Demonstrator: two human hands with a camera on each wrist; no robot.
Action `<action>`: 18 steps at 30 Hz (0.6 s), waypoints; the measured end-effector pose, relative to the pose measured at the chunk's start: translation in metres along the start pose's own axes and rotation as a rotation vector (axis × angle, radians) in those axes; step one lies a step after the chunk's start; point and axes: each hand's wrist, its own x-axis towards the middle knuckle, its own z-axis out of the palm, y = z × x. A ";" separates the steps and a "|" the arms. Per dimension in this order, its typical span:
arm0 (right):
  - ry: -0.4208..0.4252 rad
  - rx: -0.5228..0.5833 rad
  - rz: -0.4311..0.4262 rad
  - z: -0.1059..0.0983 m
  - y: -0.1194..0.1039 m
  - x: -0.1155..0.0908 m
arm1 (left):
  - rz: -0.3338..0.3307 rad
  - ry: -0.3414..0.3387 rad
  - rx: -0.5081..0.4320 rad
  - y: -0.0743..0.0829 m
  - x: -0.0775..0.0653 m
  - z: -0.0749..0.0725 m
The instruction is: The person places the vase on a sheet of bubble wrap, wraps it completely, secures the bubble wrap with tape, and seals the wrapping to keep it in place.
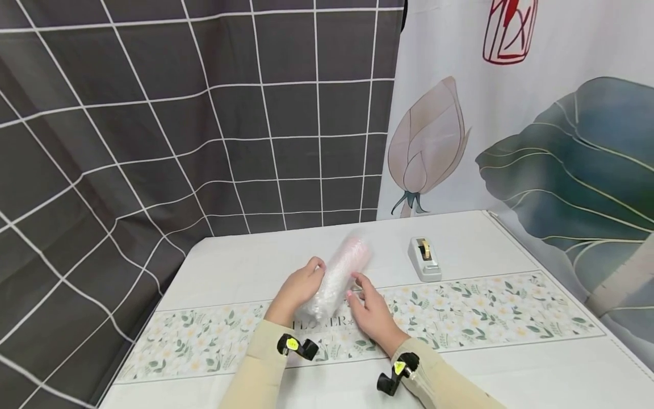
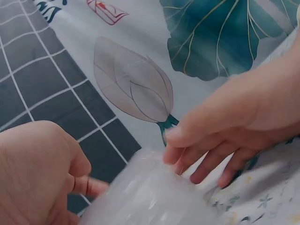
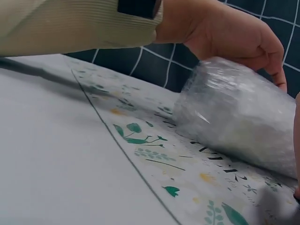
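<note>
A cylinder in clear bubble wrap (image 1: 337, 278), pinkish toward its far end, lies aslant between both hands over the flower-printed band of the table. My left hand (image 1: 302, 284) holds it along its left side, fingers bent against the wrap. In the right wrist view the left hand (image 3: 234, 40) reaches over the wrapped cylinder (image 3: 234, 112), its fingertips partly hidden behind it. My right hand (image 1: 373, 312) is at the other side, thumb and forefinger apart and right at the wrap. The left wrist view shows the right hand's (image 2: 234, 117) fingers loosely extended beside the wrap (image 2: 150, 192).
A white tape dispenser (image 1: 425, 260) with a yellowish roll stands at the back right of the table. Behind the white tabletop (image 1: 245, 255) hang a dark checked curtain (image 1: 286, 113) and a pale one printed with a lotus bud (image 1: 429, 136).
</note>
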 end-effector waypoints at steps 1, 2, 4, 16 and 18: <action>-0.011 0.002 0.018 0.000 0.000 0.002 | -0.006 0.001 -0.054 -0.001 0.000 0.002; -0.020 0.007 0.032 0.000 0.000 0.004 | -0.011 0.002 -0.109 -0.002 0.001 0.005; -0.026 0.033 0.038 0.000 0.001 0.010 | -0.019 0.021 -0.212 -0.006 0.004 0.011; -0.085 0.145 -0.016 -0.002 0.008 0.034 | -0.024 0.287 -0.608 -0.026 0.014 0.049; -0.092 0.160 -0.024 -0.003 0.008 0.036 | -0.002 0.316 -0.627 -0.027 0.016 0.053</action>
